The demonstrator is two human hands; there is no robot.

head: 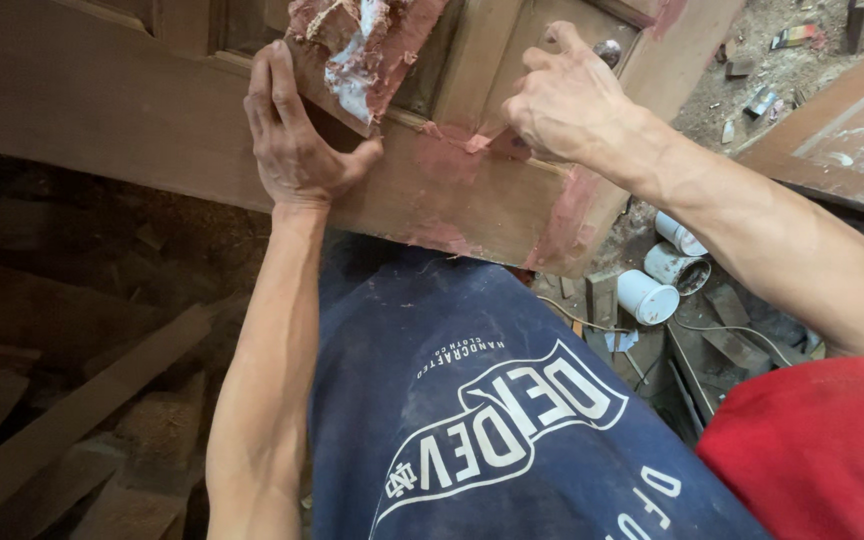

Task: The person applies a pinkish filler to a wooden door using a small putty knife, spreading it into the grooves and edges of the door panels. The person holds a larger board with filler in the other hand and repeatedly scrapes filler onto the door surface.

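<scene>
Left hand (292,135): gripping putty-caked wooden board (357,50).
Right hand (562,100): fingers curled, pressing reddish filler (472,140) on door frame (152,110).
Cups (647,295): 3, white, cylindrical.

Board with filler (352,50) on door frame (432,190); cups (647,295) on floor below frame's right corner; planks (72,410) lower left.

Left hand (297,135) on filler-smeared board (357,50), right hand (562,100) against wooden door frame (472,200).
</scene>
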